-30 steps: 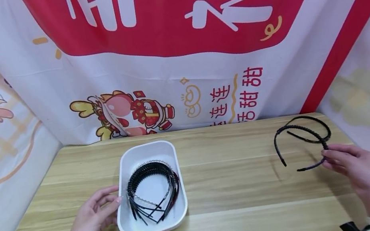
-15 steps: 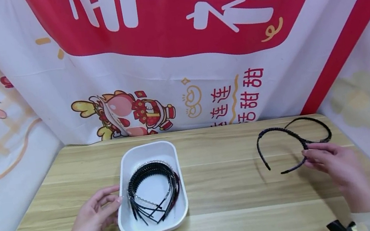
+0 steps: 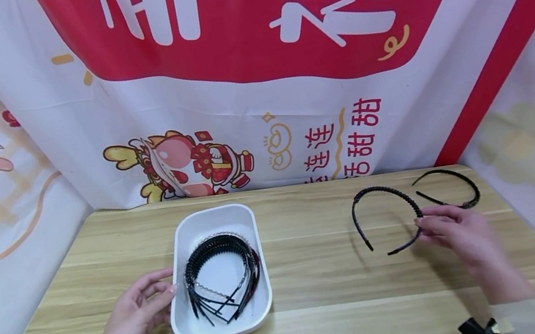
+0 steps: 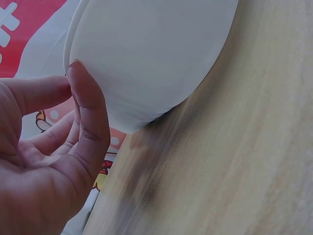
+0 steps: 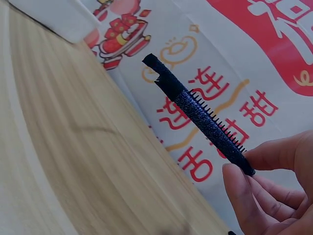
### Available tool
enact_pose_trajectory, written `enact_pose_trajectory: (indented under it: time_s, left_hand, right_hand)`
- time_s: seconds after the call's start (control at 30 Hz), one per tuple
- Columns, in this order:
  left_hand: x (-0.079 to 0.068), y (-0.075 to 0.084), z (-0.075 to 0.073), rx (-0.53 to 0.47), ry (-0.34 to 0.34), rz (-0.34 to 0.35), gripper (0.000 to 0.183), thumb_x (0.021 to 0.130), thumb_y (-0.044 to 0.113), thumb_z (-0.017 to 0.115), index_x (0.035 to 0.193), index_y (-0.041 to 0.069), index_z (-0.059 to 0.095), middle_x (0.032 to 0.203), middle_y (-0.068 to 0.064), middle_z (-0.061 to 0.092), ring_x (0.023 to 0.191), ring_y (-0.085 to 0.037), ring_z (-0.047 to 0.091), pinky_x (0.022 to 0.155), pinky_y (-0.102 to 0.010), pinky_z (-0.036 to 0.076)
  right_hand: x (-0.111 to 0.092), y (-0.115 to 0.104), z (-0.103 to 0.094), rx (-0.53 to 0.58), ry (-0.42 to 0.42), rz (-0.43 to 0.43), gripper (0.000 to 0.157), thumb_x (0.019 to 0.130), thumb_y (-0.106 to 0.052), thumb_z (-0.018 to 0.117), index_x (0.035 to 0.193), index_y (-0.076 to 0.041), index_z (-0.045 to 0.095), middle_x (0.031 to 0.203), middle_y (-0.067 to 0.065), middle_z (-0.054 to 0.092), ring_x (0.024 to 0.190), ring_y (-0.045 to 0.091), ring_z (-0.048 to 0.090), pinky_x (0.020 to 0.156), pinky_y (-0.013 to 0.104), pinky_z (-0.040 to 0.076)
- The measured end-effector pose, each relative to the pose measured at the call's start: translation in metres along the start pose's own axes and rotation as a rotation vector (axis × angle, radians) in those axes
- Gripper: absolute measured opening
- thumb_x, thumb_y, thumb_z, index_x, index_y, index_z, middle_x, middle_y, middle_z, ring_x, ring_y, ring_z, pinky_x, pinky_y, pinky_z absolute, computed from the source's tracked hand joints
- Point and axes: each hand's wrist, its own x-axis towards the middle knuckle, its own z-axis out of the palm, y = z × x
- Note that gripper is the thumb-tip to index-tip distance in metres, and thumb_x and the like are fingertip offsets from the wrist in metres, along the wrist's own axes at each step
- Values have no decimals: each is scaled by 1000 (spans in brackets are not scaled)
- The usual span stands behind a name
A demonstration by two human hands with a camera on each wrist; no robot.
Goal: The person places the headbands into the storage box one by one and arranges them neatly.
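A black headband (image 3: pixel 391 192) with a toothed, sparkling dark band is pinched near one end by my right hand (image 3: pixel 453 228). It is held above the table with its gap toward me, and the right wrist view shows thumb and finger on the dark band (image 5: pixel 208 122). On the left stands a white plastic bin (image 3: pixel 259 314), its left rim pinched by the thumb and fingertips of my left hand (image 3: pixel 138 310). Inside the bin lies a nested stack of black headbands (image 3: pixel 212 249), with a clear or silvery wavy one among them.
Another thin black headband (image 3: pixel 472 190) lies at the table's back right corner, beyond my right hand. The wooden table (image 3: pixel 321 275) is bounded by a printed cloth backdrop (image 3: pixel 257 98) behind and cloth walls at both sides.
My right hand has moved left with the headband, away from the other headband at the back right corner. My left hand and the bin have stayed in place.
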Motion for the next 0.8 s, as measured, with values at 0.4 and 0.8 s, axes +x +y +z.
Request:
enact_pose_trajectory:
  time_s: [0.4,0.8]
  left_hand:
    - [1,1,1,3,8,-13,41,103,13,73,141,17,60,107,6,71,90,-14,72,80,-33,65]
    - [1,1,1,6,14,-13,43,103,13,73,143,15,59,108,5,71,91,-14,72,80,-33,65]
  right_hand:
    - [2,7,23,-97,-49,19,40,98,-4,77,134,3,60,94,-7,79,86,7,77,82,23,65]
    - [2,13,54,-148,-88,67,52,99,-1,74,145,9,52,98,-3,78,83,9,76,83,27,66]
